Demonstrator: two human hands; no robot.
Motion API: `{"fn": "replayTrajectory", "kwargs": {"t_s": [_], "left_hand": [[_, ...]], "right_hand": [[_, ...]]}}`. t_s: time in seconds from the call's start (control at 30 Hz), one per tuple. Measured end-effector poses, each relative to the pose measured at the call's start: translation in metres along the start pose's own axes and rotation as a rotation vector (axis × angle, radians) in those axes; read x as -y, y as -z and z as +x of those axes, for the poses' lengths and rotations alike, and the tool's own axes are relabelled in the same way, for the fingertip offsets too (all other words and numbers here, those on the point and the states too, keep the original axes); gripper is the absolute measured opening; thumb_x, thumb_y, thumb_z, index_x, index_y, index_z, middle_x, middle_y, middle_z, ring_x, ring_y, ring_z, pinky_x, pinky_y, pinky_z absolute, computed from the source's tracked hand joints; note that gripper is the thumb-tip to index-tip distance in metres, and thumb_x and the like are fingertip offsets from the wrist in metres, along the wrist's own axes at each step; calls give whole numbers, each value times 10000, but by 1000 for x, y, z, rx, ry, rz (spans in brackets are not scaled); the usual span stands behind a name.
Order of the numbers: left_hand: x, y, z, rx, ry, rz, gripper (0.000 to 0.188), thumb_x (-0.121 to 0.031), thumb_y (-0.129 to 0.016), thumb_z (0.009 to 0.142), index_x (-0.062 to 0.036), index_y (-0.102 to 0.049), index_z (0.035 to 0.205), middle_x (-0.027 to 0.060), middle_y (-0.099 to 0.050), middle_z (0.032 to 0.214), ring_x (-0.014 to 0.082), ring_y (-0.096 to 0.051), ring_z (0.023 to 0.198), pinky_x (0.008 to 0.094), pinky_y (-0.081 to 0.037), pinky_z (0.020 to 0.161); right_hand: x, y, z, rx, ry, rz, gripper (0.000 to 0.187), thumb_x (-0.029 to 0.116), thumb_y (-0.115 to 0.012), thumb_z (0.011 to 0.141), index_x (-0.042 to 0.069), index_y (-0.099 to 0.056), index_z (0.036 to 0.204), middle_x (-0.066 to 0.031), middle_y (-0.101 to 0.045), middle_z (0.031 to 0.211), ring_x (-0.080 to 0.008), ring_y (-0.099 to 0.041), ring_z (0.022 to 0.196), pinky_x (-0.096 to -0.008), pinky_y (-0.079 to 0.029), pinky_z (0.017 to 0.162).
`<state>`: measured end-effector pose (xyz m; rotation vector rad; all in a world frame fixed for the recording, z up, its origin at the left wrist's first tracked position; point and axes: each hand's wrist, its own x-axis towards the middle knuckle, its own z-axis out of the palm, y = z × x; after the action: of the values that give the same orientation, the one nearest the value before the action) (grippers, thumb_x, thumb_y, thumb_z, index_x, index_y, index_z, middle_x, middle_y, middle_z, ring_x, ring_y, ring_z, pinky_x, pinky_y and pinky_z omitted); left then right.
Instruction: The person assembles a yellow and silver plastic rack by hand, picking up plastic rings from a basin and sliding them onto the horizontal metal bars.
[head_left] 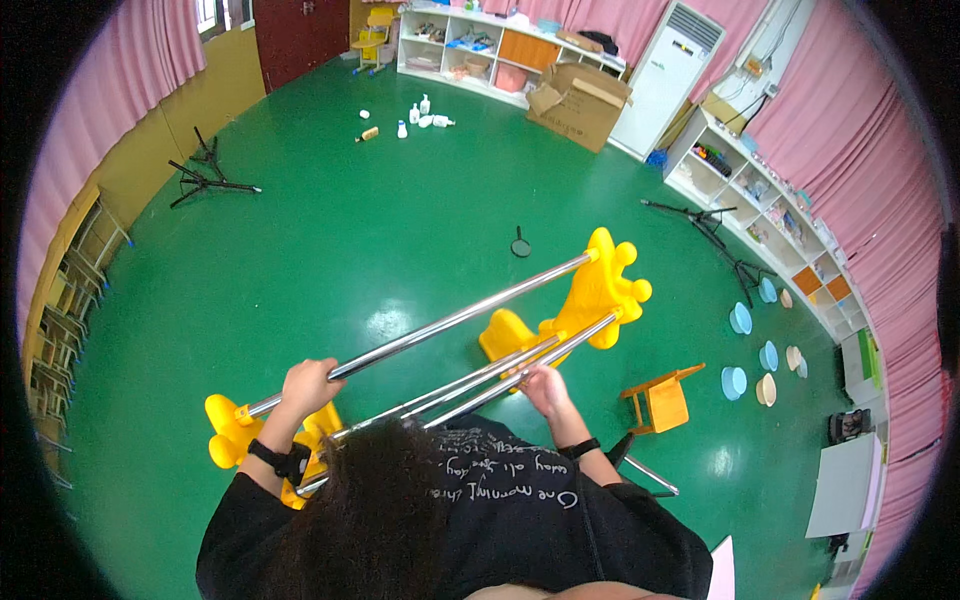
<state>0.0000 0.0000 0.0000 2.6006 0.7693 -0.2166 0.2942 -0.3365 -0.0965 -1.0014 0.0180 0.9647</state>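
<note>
At the far left a row of stacked chairs (70,310) lines the yellow wall, and a folded black tripod (205,178) lies on the green floor (330,250) beyond it. Nearer, the left hand (308,385) is clenched around the upper chrome rod (440,325) of a rack with yellow plastic end pieces; the near end piece (232,432) sits just left of that wrist, which wears a black band. Below the upper rod run more chrome bars (480,378), close together and slanting the same way. The right hand (545,385) rests on these lower bars with fingers curled over them (how tightly, I cannot tell). The rods climb rightward to the far yellow end piece (600,295), which stands above the floor in the middle of the room.

Behind the rack a small black round object (521,244) lies on the floor, and white bottles (420,115) are scattered further back near a cardboard box (580,100). To the right of the hands a small orange chair (662,398) lies tipped over, then blue and cream bowls (750,375) are spread before the white shelving (770,210).
</note>
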Motion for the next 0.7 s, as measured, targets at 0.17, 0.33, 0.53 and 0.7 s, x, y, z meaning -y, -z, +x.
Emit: {"fn": "replayTrajectory", "kwargs": {"t_s": [0.17, 0.33, 0.53, 0.7], "left_hand": [[22, -188, 52, -12, -16, -48, 252, -305, -643, 749, -82, -612, 863, 168, -629, 752, 364, -610, 743, 455, -491, 686], [-45, -99, 198, -51, -41, -79, 233, -284, -643, 749, -75, -622, 850, 178, -629, 754, 366, -609, 744, 460, -486, 674], [-108, -303, 236, -67, -40, -155, 212, -261, -637, 747, -74, -635, 848, 183, -625, 740, 368, -608, 731, 453, -486, 660], [-147, -438, 283, -176, -66, -193, 232, -285, -651, 759, -62, -587, 779, 159, -591, 677, 355, -588, 677, 445, -449, 600]], "right_hand": [[-110, 159, 74, -9, -11, 26, 170, 97, -520, 793, 30, -547, 947, -102, -616, 927, -245, -598, 893, -382, -447, 830], [58, 121, 165, -18, 89, -42, 185, 126, -548, 784, 16, -563, 933, -103, -608, 928, -250, -588, 908, -424, -428, 852], [12, 319, 189, -88, 1, -35, 224, 47, -523, 775, 2, -513, 995, -104, -578, 938, -251, -566, 926, -417, -428, 885], [2, 444, 235, -64, 30, -7, 221, 58, -520, 795, -9, -496, 1004, -107, -562, 924, -273, -563, 991, -432, -430, 924]]}}
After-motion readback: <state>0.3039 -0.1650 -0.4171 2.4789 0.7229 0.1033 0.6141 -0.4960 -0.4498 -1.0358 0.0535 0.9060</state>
